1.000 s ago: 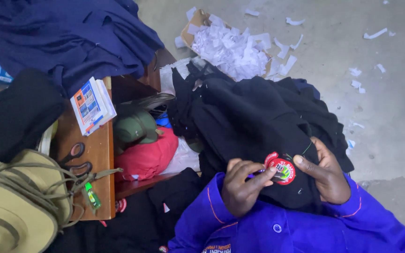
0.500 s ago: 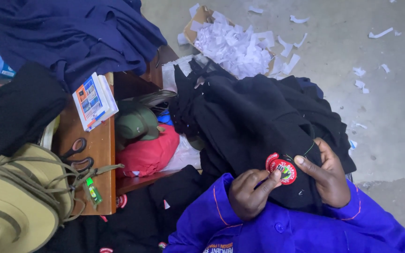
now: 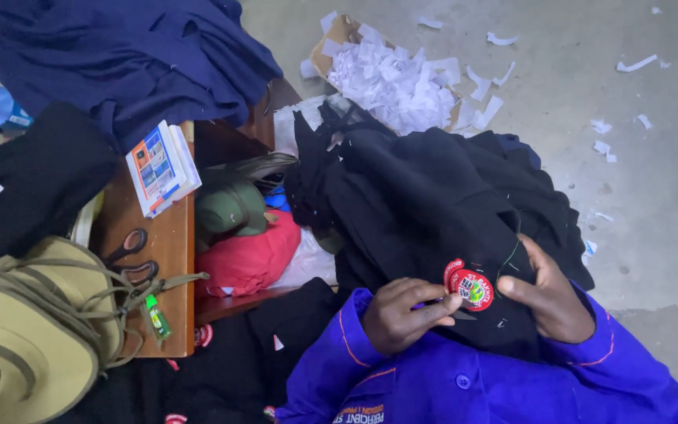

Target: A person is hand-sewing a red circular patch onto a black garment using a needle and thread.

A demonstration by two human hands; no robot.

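Cardboard box (image 3: 340, 33), beyond your hands: white paper scraps (image 3: 390, 82). Your left hand (image 3: 403, 314) and right hand (image 3: 547, 294) pinch the round badge (image 3: 471, 287) on the black garment (image 3: 425, 204); scissors (image 3: 131, 255) lie well left.

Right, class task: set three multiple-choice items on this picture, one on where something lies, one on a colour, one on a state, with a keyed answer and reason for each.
1. Where do the scissors lie?
A. on the wooden table
B. on the concrete floor
C. in the cardboard box of paper scraps

2. What colour are the person's sleeves?
A. green
B. bright blue
C. white

3. What are the two hands doing?
A. resting flat on the floor
B. both lifting the tan hat
C. left hand and right hand holding the black garment around its round red badge

Answers:
1 A, the black handles lie on the brown tabletop beside the tan hat.
2 B, both sleeves are bright blue.
3 C, fingers of both hands flank the badge on the cloth.
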